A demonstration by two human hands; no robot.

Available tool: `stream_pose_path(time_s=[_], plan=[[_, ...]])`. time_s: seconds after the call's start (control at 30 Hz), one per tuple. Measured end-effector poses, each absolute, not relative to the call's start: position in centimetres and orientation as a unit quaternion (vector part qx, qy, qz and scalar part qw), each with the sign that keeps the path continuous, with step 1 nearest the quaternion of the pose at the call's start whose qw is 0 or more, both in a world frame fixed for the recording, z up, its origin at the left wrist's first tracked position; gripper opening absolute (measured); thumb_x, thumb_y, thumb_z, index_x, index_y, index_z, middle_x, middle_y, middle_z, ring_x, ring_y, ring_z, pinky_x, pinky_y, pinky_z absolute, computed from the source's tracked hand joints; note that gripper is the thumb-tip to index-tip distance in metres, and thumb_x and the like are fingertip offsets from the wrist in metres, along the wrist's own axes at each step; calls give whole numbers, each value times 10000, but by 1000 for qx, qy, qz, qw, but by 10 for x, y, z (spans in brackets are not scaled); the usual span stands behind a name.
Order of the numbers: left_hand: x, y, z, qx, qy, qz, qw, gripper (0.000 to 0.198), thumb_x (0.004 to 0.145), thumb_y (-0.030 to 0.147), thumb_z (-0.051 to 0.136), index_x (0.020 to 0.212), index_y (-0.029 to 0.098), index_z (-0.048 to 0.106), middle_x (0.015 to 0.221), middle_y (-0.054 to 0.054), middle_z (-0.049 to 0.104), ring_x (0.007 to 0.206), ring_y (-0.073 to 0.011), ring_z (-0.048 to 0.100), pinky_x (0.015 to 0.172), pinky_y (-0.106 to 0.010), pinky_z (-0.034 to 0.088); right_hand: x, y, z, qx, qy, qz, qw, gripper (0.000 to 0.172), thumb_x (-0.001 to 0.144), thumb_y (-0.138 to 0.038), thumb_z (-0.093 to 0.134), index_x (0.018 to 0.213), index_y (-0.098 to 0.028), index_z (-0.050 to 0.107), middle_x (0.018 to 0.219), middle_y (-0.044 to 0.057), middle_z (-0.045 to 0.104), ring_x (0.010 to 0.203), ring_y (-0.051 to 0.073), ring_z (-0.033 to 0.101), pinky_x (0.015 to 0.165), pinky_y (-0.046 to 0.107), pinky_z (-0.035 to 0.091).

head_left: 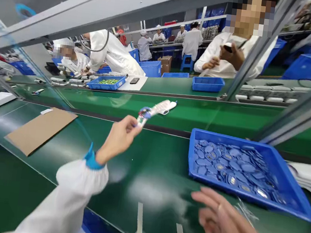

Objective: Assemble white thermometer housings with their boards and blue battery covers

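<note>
My left hand (119, 137) reaches out over the green bench, its fingers pinched on the lower end of a white handheld device with a blue ring (156, 110), held just above the conveyor belt (201, 116). My right hand (227, 223) hovers low at the near right, blurred, fingers stretched out and holding nothing, just in front of a blue tray (298, 204) filled with several blue round parts (231, 167).
A brown cardboard sheet (40, 129) lies on the bench at left. Strips of tape (139, 220) stick at the near edge. Across the belt a person in white (225, 53) sits by a small blue bin (207, 83); more workers are further left. Metal frame posts (298, 111) cross at right.
</note>
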State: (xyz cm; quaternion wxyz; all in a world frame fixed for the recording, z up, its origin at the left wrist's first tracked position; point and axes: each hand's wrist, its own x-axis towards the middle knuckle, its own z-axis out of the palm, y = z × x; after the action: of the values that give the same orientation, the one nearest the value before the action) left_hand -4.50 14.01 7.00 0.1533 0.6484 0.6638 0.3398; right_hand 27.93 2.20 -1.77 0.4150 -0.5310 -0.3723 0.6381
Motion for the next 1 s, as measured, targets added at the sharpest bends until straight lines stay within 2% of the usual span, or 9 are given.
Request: stream_pose_path(time_s=[0.07, 0.13, 0.27, 0.33, 0.47, 0.6, 0.73, 0.9, 1.0], plan=[[-3, 86, 47, 702, 581, 358, 204, 101, 951, 290, 608, 1020, 218, 621, 990, -23, 700, 890, -183, 647, 839, -290, 494, 276, 36, 9, -443, -298, 748, 395, 705, 870, -776, 464, 1330, -276, 649, 1409, 140, 608, 890, 267, 705, 647, 376, 604], [34, 40, 18, 732, 534, 359, 225, 81, 945, 212, 582, 1018, 220, 616, 1093, -51, 682, 1014, -213, 617, 926, -337, 473, 279, 42, 23, -405, -280, 797, 350, 665, 877, -748, 500, 1303, -266, 668, 1348, 136, 637, 887, 246, 694, 649, 351, 589], [75, -7, -23, 626, 537, 355, 440, 349, 899, 247, 693, 1212, 218, 539, 1232, -98, 639, 1136, -238, 591, 1009, -380, 453, 303, 19, 20, -473, -435, 721, 260, 414, 884, -581, 654, 1080, -235, 769, 813, 36, 670, 666, 140, 563, 551, 245, 483], [81, -9, -28, 565, 509, 358, 541, 580, 828, 337, 799, 1307, 201, 502, 1242, -112, 636, 1131, -245, 596, 1008, -374, 452, 316, -1, 11, -501, -507, 661, 235, 411, 891, -588, 641, 1067, -243, 778, 725, 11, 625, 652, 142, 534, 593, 262, 484], [91, 1, -18, 562, 417, 313, 643, 394, 854, 441, 769, 1101, 158, 651, 968, -47, 661, 893, -178, 589, 807, -287, 451, 339, -26, -3, -539, -572, 575, 228, 468, 868, -574, 676, 1250, -305, 711, 1061, 44, 716, 898, 213, 639, 767, 313, 528], [107, 2, -4, 592, 433, 307, 607, 275, 848, 354, 789, 1018, 178, 663, 875, 14, 635, 795, -132, 541, 718, -247, 406, 341, -23, -4, -583, -627, 420, 299, 393, 918, -558, 625, 1256, -362, 668, 1242, 28, 660, 1074, 227, 631, 837, 336, 508], [118, -3, 4, 690, 440, 308, 486, 180, 873, 262, 768, 988, 198, 645, 931, 12, 650, 854, -153, 568, 783, -266, 422, 315, -18, 19, -545, -754, 192, 314, 178, 972, -444, 600, 936, -316, 718, 1048, -7, 685, 960, 191, 612, 808, 356, 405], [113, 1, 1, 762, 527, 287, 244, 103, 964, 179, 594, 1062, 197, 619, 1089, -74, 644, 999, -243, 570, 856, -365, 423, 304, -20, 59, -539, -784, 28, 306, 301, 1048, -335, 448, 834, -240, 638, 893, -12, 664, 782, 155, 577, 756, 359, 334], [100, 8, -1, 685, 586, 326, 283, 96, 963, 262, 613, 1034, 197, 609, 1005, -56, 652, 897, -212, 580, 807, -340, 431, 326, -6, 43, -608, -742, 58, 277, 329, 1008, -468, 487, 818, -238, 628, 921, 15, 663, 818, 185, 594, 727, 352, 369]])
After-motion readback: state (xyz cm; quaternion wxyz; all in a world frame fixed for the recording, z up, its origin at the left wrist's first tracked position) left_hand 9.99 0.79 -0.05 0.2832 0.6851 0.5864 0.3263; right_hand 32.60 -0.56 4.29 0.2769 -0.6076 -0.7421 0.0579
